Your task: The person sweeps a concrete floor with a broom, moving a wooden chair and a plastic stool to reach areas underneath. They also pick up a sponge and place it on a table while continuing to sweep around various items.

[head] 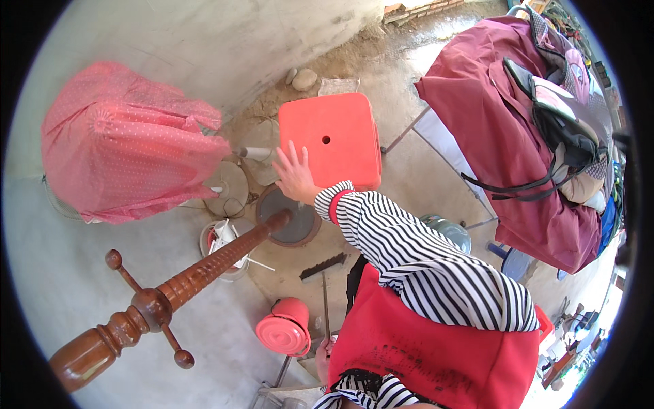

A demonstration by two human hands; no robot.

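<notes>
My right hand (295,176), in a black-and-white striped sleeve, reaches out with its fingers spread. It overlaps the left front edge of a red plastic stool (332,135) with a round hole in its seat. Whether the fingers touch the stool, I cannot tell. Low in the view, my left hand (324,355) is partly hidden by my red garment and closes around the handle of a broom (324,267). The broom's dark bristles lie near the floor, below the round base of a wooden coat stand (222,260).
The coat stand's turned pole slants across the lower left. A pink dotted cloth cover (138,148) drapes something beside the wall. A container with white items (225,240), a red lidded bucket (282,327), stones (305,80) and a rack under maroon cloth (475,128) stand around.
</notes>
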